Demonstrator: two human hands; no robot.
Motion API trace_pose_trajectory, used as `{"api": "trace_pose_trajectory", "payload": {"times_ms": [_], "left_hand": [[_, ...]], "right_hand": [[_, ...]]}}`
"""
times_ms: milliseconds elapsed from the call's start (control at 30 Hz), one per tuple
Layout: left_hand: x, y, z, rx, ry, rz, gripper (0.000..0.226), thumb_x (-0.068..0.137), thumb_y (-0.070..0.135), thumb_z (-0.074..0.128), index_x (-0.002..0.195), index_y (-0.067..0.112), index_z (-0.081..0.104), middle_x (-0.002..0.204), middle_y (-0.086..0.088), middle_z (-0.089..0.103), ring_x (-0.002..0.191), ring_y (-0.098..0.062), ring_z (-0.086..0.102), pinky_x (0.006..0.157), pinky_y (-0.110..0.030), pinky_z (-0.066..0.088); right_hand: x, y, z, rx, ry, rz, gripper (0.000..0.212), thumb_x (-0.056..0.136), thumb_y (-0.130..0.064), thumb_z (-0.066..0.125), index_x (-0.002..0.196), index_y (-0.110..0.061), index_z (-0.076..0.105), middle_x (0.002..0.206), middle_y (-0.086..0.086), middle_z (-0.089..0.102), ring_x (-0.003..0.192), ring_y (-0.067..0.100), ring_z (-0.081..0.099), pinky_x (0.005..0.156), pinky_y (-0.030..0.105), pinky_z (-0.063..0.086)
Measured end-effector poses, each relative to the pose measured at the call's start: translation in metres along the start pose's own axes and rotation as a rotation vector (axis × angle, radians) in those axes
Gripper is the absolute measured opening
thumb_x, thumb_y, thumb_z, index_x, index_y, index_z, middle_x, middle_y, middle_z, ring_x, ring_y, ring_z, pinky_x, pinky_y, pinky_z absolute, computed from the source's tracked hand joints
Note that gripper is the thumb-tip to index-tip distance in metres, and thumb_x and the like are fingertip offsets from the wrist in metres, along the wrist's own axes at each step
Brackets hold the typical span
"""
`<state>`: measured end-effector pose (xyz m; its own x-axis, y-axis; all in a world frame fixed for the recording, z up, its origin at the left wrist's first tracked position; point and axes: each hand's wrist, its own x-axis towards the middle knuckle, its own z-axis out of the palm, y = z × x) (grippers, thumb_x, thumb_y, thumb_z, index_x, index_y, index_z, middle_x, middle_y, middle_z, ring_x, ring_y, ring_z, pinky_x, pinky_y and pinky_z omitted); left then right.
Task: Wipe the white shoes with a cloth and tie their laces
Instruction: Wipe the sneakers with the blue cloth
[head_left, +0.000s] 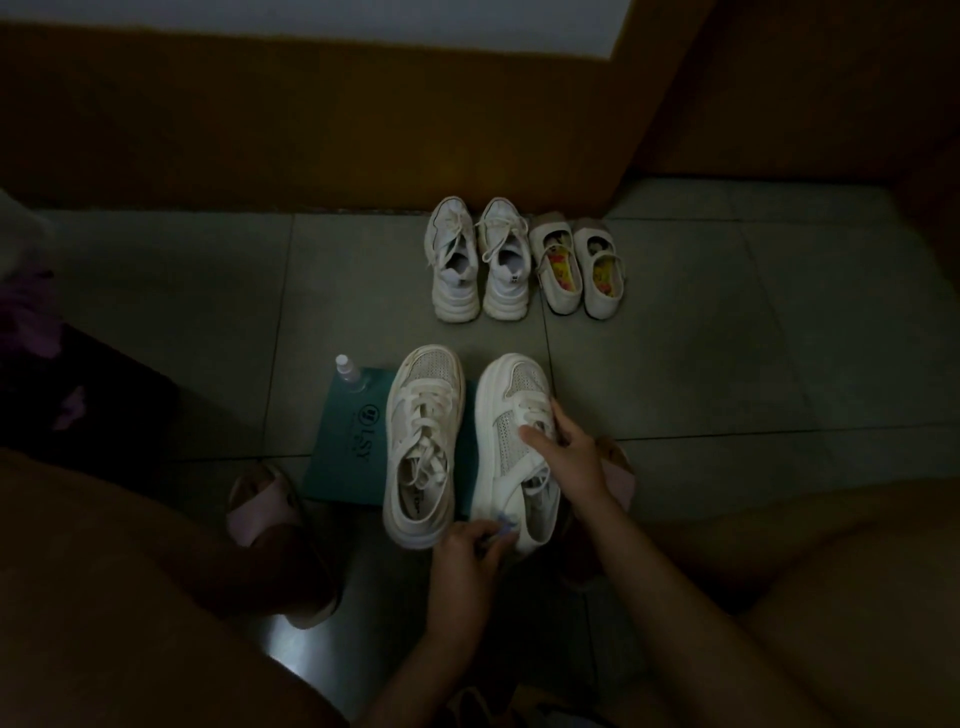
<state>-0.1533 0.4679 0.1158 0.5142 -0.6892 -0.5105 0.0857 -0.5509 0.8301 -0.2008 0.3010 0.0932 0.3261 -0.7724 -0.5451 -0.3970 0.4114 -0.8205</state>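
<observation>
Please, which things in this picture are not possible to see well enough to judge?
- The cloth: head view, the left hand covers it; only a bluish corner shows.
- The held shoe: the right hand grips over its laces; tied or not, cannot tell.
- The spray bottle: too dark and small to read any label.
- The teal box: the other shoe covers its right part; the print is dim.

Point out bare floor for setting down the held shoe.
Bare tiles lie right of the held shoe, below the strap shoes; more lie left of the far sneakers, above the teal box. Crowded around the other near shoe and spray bottle.
</observation>
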Motion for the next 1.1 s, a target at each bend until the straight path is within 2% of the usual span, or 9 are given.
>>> {"api": "trace_pose_trajectory", "payload": {"times_ms": [133, 333, 500, 700, 767, 867, 933, 1000, 1100], "left_hand": [[-0.006, -0.006, -0.014, 0.015, -0.134, -0.151, 0.011, 0.088, 0.021, 0.062, 0.080, 0.027, 0.067, 0.080, 0.007, 0.069, 0.081, -0.009, 0.066, 0.070, -0.017, 0.051], [0.005, 0.005, -0.042, -0.047, -0.015, -0.228, 0.009, 0.088, 0.017, 0.062, 0.088, 0.013, 0.070, 0.070, 0.005, 0.065, 0.064, -0.003, 0.059, 0.050, -0.004, 0.041], [0.014, 0.040, -0.070, -0.485, -0.134, -0.306, 0.011, 0.088, 0.014, 0.061, 0.088, 0.008, 0.070, 0.078, -0.007, 0.071, 0.068, -0.014, 0.068, 0.059, -0.024, 0.056], [0.040, 0.051, -0.083, -0.531, 0.108, -0.200, 0.014, 0.088, 0.016, 0.060, 0.080, 0.010, 0.068, 0.070, -0.006, 0.068, 0.061, -0.016, 0.061, 0.055, -0.024, 0.050], [0.045, 0.048, -0.084, -0.567, 0.153, -0.209, 0.016, 0.090, 0.016, 0.058, 0.077, 0.011, 0.068, 0.068, -0.005, 0.068, 0.067, -0.019, 0.061, 0.059, -0.026, 0.051], [0.049, 0.045, -0.081, -0.651, 0.139, -0.247, 0.015, 0.093, 0.014, 0.053, 0.085, 0.008, 0.065, 0.083, -0.015, 0.066, 0.073, -0.023, 0.062, 0.054, -0.021, 0.053], [0.052, 0.043, -0.079, -0.720, 0.124, -0.254, 0.013, 0.093, 0.014, 0.052, 0.091, 0.009, 0.064, 0.091, -0.015, 0.067, 0.075, -0.021, 0.066, 0.058, -0.023, 0.055], [0.053, 0.044, -0.077, -0.751, 0.131, -0.234, 0.013, 0.093, 0.012, 0.051, 0.099, 0.010, 0.063, 0.088, -0.010, 0.069, 0.070, -0.017, 0.068, 0.065, -0.028, 0.055], [0.054, 0.047, -0.076, -0.758, 0.150, -0.232, 0.013, 0.094, 0.011, 0.051, 0.101, 0.018, 0.059, 0.083, -0.008, 0.069, 0.068, -0.019, 0.066, 0.069, -0.032, 0.049]], "right_hand": [[-0.001, -0.002, 0.002, -0.030, -0.007, 0.007, 0.069, 0.078, -0.020, 0.074, 0.140, -0.020, 0.042, 0.128, 0.003, 0.059, 0.111, 0.017, 0.059, 0.097, 0.037, 0.050], [-0.002, -0.004, 0.003, -0.007, 0.007, 0.015, 0.068, 0.079, -0.022, 0.073, 0.140, -0.021, 0.042, 0.129, 0.004, 0.058, 0.110, 0.018, 0.059, 0.092, 0.033, 0.051], [-0.006, -0.005, 0.017, -0.091, 0.011, -0.013, 0.071, 0.080, -0.021, 0.072, 0.142, -0.018, 0.038, 0.132, 0.002, 0.054, 0.116, 0.018, 0.054, 0.096, 0.032, 0.047], [-0.006, -0.003, 0.026, -0.206, 0.007, -0.024, 0.073, 0.082, -0.029, 0.070, 0.144, -0.021, 0.034, 0.144, 0.004, 0.044, 0.130, 0.020, 0.044, 0.103, 0.029, 0.039], [-0.009, -0.005, 0.027, -0.246, 0.029, -0.045, 0.066, 0.085, -0.034, 0.066, 0.143, -0.022, 0.037, 0.149, 0.003, 0.037, 0.135, 0.019, 0.037, 0.108, 0.030, 0.034], [-0.021, -0.014, 0.032, -0.268, 0.119, -0.219, 0.048, 0.087, -0.035, 0.061, 0.132, -0.024, 0.052, 0.148, 0.000, 0.035, 0.135, 0.015, 0.035, 0.112, 0.038, 0.034], [-0.037, -0.029, 0.040, -0.143, 0.029, -0.259, 0.038, 0.089, -0.027, 0.061, 0.127, -0.024, 0.057, 0.136, -0.004, 0.044, 0.124, 0.009, 0.045, 0.105, 0.028, 0.041], [-0.054, -0.042, 0.053, -0.038, -0.186, -0.198, 0.038, 0.090, -0.024, 0.059, 0.128, -0.027, 0.054, 0.121, -0.011, 0.055, 0.109, -0.002, 0.052, 0.091, 0.016, 0.045], [-0.066, -0.042, 0.068, -0.006, -0.344, -0.180, 0.042, 0.088, -0.017, 0.062, 0.128, -0.028, 0.053, 0.118, -0.013, 0.059, 0.102, -0.009, 0.055, 0.084, 0.011, 0.048]]}}
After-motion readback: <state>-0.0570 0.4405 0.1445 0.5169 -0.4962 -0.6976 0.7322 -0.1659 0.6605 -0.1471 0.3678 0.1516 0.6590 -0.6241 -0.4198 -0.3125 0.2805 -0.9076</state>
